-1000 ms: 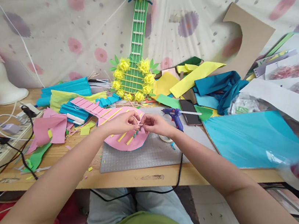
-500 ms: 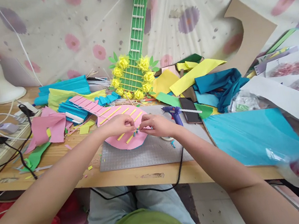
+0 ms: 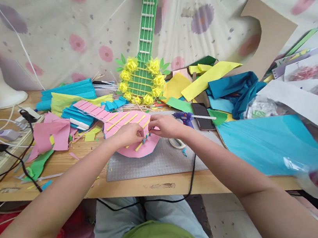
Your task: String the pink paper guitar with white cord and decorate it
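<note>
A pink paper guitar [image 3: 117, 116] with yellow strips across its round body lies at a slant on the grey cutting mat [image 3: 154, 166]. Over the body, my left hand [image 3: 133, 133] is closed, thumb and fingers pinched together. My right hand [image 3: 164, 126] is just to its right, also pinched, its fingertips near the body's right edge. Small blue pieces [image 3: 146, 137] sit on the pink paper between the two sets of fingertips. Whatever the fingers pinch is too small or hidden to make out. A purple glue gun [image 3: 185, 118] rests right of my right hand.
Behind stands a green guitar [image 3: 143, 50] edged with yellow paper flowers. A phone [image 3: 202, 116], a white ring-shaped handle [image 3: 177, 143] and blue sheets [image 3: 269, 143] lie to the right. A power strip [image 3: 17, 144] and paper scraps [image 3: 54, 133] are on the left. A black cable [image 3: 192, 179] hangs over the table edge.
My hands have shifted slightly over the pink guitar's body, and the right fingers are more curled. More of the white ring-shaped handle shows beside my right wrist.
</note>
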A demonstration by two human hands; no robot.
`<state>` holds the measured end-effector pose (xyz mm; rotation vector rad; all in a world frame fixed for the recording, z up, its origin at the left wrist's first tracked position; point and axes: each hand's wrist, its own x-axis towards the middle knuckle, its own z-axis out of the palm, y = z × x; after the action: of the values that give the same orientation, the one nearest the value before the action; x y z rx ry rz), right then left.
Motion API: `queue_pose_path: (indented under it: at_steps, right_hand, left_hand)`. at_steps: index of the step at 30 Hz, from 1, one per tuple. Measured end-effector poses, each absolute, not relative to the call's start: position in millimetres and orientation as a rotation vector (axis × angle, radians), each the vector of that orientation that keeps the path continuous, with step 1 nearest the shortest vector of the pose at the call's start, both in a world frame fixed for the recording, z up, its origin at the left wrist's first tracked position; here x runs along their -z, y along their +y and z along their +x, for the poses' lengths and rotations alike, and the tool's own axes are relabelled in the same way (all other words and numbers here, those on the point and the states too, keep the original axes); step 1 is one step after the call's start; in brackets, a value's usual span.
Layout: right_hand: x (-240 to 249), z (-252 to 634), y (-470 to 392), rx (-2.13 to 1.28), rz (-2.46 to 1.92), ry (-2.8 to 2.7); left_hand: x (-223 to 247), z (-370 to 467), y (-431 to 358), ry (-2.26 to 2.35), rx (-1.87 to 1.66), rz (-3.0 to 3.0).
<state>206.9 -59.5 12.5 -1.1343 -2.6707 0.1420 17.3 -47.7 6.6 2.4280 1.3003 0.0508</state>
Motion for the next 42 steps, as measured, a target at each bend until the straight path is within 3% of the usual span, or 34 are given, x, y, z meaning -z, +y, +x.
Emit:
queue_pose_path:
  at_steps: [7,14,17,21,31,42]
  right_hand:
    - [-36,171,-46,0.005,-1.268,-2.96]
    - [-38,145,-39,-0.154,-1.438,-3.047]
    - [-39,145,-46,-0.185,-1.494,-2.994]
    - [-37,152,-57,-0.118,-1.239,-2.961]
    - [5,189,-70,0.464,-0.583,-2.902]
    - [12,218,-79,0.276,-0.704,-2.748]
  left_hand:
    - [-4,16,-46,1.353,-0.11,2.258]
    - [-5,11,-53,1.579,-0.089,2.284]
    - [-8,7,-55,1.453,-0.113,2.256]
    - [-12,2,-53,1.389,-0.133,2.237]
    - [-12,9,-57,1.656,-0.122,2.266]
    - [-4,10,-51,1.541,-0.185,2.259]
